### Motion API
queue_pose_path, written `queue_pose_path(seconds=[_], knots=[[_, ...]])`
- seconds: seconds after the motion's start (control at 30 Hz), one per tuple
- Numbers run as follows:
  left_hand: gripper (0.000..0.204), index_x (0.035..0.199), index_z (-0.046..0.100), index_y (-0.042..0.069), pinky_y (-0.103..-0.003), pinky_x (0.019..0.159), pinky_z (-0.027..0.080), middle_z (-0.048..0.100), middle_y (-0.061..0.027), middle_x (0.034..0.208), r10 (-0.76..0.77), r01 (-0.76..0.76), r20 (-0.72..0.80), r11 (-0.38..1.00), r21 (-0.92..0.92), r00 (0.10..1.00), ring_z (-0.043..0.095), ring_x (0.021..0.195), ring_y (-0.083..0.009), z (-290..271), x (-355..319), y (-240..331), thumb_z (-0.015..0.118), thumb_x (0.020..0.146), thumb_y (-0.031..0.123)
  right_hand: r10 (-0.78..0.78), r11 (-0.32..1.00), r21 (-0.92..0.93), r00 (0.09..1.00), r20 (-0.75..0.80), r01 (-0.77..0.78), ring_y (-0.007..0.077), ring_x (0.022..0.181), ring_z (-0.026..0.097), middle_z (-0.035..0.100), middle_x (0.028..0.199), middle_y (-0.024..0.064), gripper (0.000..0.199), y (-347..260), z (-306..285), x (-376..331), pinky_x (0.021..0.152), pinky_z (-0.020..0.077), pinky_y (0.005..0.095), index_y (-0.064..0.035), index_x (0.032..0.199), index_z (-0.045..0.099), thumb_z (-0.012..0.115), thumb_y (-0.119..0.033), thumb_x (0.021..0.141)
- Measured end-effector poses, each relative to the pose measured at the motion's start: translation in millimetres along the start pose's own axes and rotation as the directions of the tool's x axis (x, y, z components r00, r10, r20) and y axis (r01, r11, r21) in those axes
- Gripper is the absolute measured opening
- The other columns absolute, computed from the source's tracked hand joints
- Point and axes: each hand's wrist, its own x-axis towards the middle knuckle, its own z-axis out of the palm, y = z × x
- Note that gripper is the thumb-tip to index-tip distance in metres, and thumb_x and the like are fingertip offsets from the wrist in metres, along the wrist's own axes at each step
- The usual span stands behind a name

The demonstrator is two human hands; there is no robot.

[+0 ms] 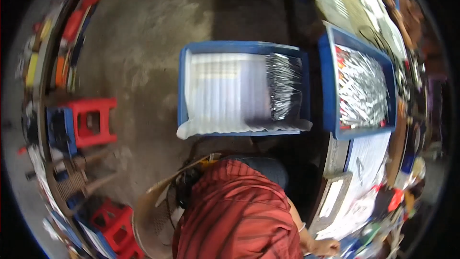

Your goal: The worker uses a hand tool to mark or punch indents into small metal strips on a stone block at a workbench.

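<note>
My right hand (327, 247) is low at the right, beside the cluttered bench, with a pale band on its wrist. Its fingers are small and blurred, so whether they hold anything is unclear. My left hand is out of view. Ahead of my red striped sleeve and torso (235, 211) stands a blue crate (182, 91), lined with a white sheet (225, 91) that shows ridges. Along the crate's right end lies a bunch of thin, shiny dark-and-silver pieces (285, 86). A second blue crate (328, 81) on the right holds many silver pieces (362, 88) with bits of red.
Red plastic stools (93, 122) stand at the left, near shelves with coloured boxes (61, 71). A woven chair (153, 211) is beside my body. White sheets (366, 156) and mixed clutter cover the right bench. Another person (405, 17) is at the far right.
</note>
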Motion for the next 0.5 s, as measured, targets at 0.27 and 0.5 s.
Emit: queue_pose_path(seconds=[0.27,0.5], knots=[[0.013,0.101,0.058,0.006,-0.021,0.058,0.045,0.054,0.0032,0.079,-0.132,0.177,0.27,0.973,-0.149,0.954,0.051,0.067,-0.0039,-86,-25,82,0.056,0.095,0.018,0.364,0.921,0.174,0.93,-0.055,-0.35,0.0048,0.049,0.04,0.054,0.07,0.0,0.019,105,-85,-67,0.043,0.0315,0.0194,-0.0001,0.11,0.058,0.059,-0.01,0.093],[0.01,0.098,0.061,0.001,-0.022,0.066,0.046,0.059,-0.0042,0.089,-0.037,-0.009,0.167,0.962,0.271,0.985,0.055,0.076,-0.0095,-121,-28,146,0.054,0.091,0.001,0.366,0.798,0.28,0.798,0.479,-0.534,0.019,0.079,0.059,0.058,0.086,0.0088,0.013,94,-10,-71,0.069,0.0487,0.0302,-0.0001,0.098,0.059,0.055,0.004,0.086]])
